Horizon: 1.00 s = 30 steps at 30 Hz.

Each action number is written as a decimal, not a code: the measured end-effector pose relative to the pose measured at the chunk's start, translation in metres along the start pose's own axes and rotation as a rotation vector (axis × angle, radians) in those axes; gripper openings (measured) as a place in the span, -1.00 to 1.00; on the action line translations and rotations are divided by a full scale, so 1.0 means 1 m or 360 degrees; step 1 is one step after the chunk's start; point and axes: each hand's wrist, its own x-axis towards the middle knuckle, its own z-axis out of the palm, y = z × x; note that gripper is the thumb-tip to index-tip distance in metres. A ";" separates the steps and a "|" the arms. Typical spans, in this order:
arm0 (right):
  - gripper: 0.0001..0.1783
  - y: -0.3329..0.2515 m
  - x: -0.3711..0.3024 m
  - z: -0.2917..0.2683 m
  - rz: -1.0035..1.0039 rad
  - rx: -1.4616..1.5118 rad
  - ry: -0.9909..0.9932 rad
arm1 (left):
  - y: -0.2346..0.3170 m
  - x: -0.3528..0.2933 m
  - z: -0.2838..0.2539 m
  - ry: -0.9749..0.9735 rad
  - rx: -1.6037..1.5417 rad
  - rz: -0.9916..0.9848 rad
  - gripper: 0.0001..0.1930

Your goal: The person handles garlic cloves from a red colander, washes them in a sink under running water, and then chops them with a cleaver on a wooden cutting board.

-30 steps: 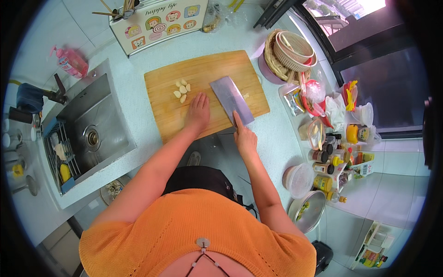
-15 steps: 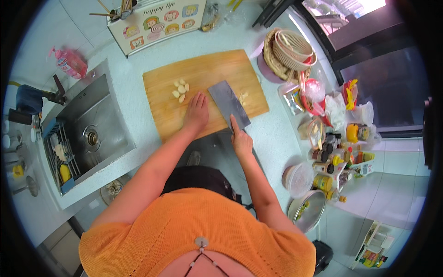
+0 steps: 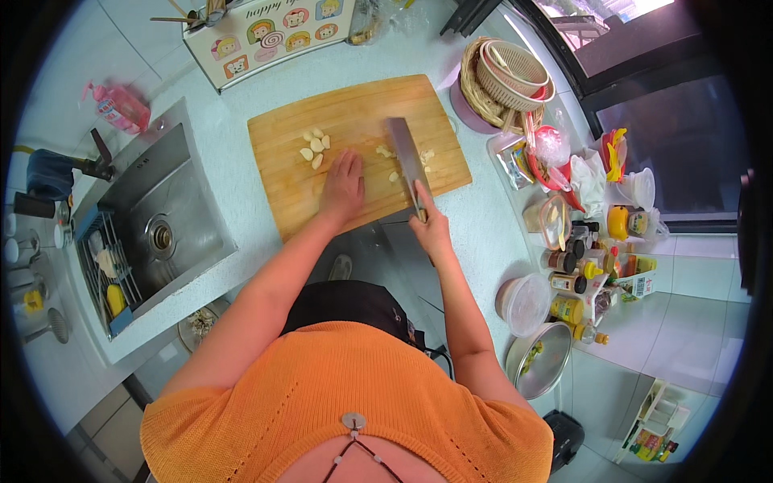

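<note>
My right hand (image 3: 431,229) grips a cleaver (image 3: 408,151) by its handle, the blade tilted up on edge over the right part of a wooden cutting board (image 3: 290,193). Crushed garlic (image 3: 427,157) lies on both sides of the blade. My left hand (image 3: 345,187) rests flat on the board near its front edge, fingers stretched out and holding nothing. Several whole peeled garlic cloves (image 3: 316,143) sit in a small group just beyond the left fingertips.
A steel sink (image 3: 181,233) with a dish rack (image 3: 113,266) is at left. Stacked baskets (image 3: 487,88), bottles (image 3: 568,282), a lidded tub (image 3: 523,306) and a steel bowl (image 3: 555,366) line the right side. A pink soap bottle (image 3: 121,109) stands behind the sink.
The cleaver blade has turned from lying flat to standing on edge, showing crushed garlic that was beneath it. My left hand stays nearly in place.
</note>
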 end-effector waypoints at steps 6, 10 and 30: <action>-0.30 -0.032 0.004 -0.039 0.0738 0.1585 -0.0399 | -0.012 0.000 -0.001 0.0226 -0.0461 -0.0146 -0.76; -0.35 -0.022 -0.002 -0.043 0.0921 0.1863 -0.0515 | -0.015 -0.003 -0.006 0.0324 -0.0587 -0.0372 -0.88; -0.68 0.000 0.008 -0.036 0.1063 0.1913 -0.0571 | -0.010 -0.010 -0.018 0.0281 -0.0441 -0.0264 -0.89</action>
